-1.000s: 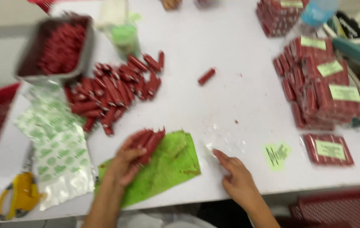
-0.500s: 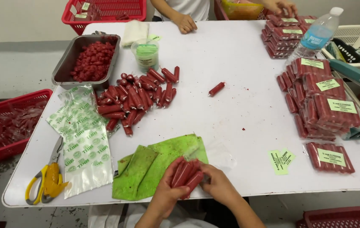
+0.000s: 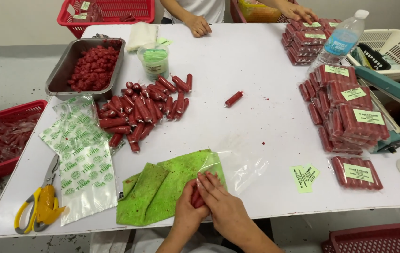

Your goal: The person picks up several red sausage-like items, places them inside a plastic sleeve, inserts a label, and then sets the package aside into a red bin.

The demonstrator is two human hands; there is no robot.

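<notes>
At the near edge of the white counter (image 3: 256, 70), the left hand (image 3: 186, 213) is closed around a small bunch of short red sausage sticks (image 3: 196, 199), of which only the ends show between the fingers. The right hand (image 3: 225, 206) lies over them from the other side, its fingers curled on the mouth of a clear plastic bag (image 3: 237, 166); the bunch sits right at that opening, so both grips are shut and pressed together over the same bundle. The bag's loose end spreads flat beyond the hands, farther from the person.

Under the hands lie green cleaning cloths (image 3: 162, 189), seemingly a pad that keeps the work off the bare counter. Just left of the cloths a stack of clear bags printed in green (image 3: 80, 154) lies within easy reach, with yellow-handled scissors (image 3: 40, 206) beside it at the near left corner. Beyond the cloths a loose pile of the same red sticks (image 3: 139, 110) waits, one stray stick (image 3: 233, 98) apart to its right. A metal tray of red pieces (image 3: 85, 65) stands behind the pile. Right of the cloths, filled labelled packs (image 3: 347, 110) are stacked, and loose green labels (image 3: 305, 175) lie close by.
</notes>
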